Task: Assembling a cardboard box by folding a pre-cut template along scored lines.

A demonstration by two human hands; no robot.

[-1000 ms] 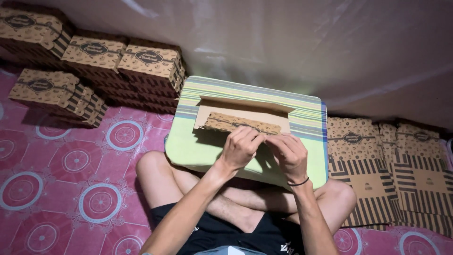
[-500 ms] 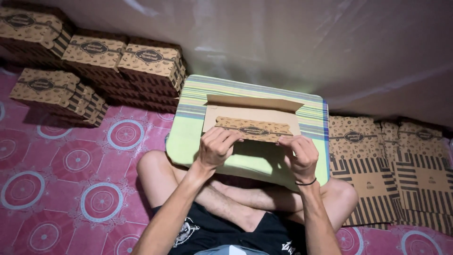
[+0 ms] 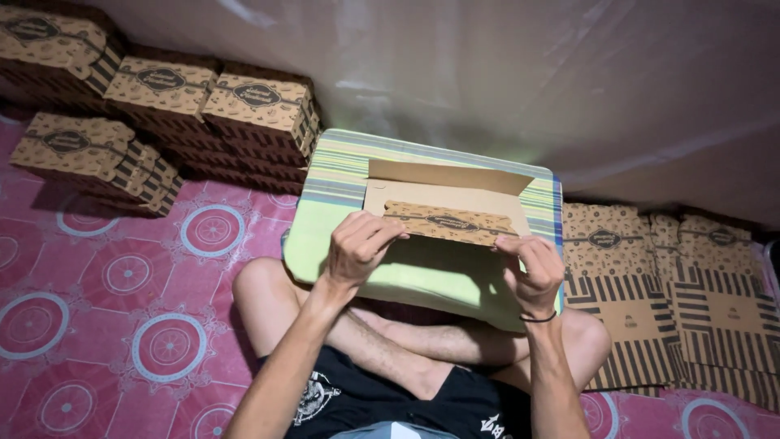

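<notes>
A brown printed cardboard box (image 3: 448, 205), partly folded with its lid flap up, rests on a green striped lap table (image 3: 341, 236) over my crossed legs. My left hand (image 3: 357, 248) pinches the left end of the box's front wall. My right hand (image 3: 532, 268), with a black band at the wrist, grips the right end of the same wall. Both hands hold that printed front panel upright.
Folded printed boxes (image 3: 162, 89) are stacked in rows at the back left, with another stack (image 3: 93, 154) nearer. Flat unfolded box blanks (image 3: 650, 301) lie in piles at the right. A pink patterned mat (image 3: 122, 325) covers the floor; a pale sheet hangs behind.
The box has been raised from a flatter state: the front wall now stands up and the lid flap is lifted. My hands have spread apart to the two ends of the wall.
</notes>
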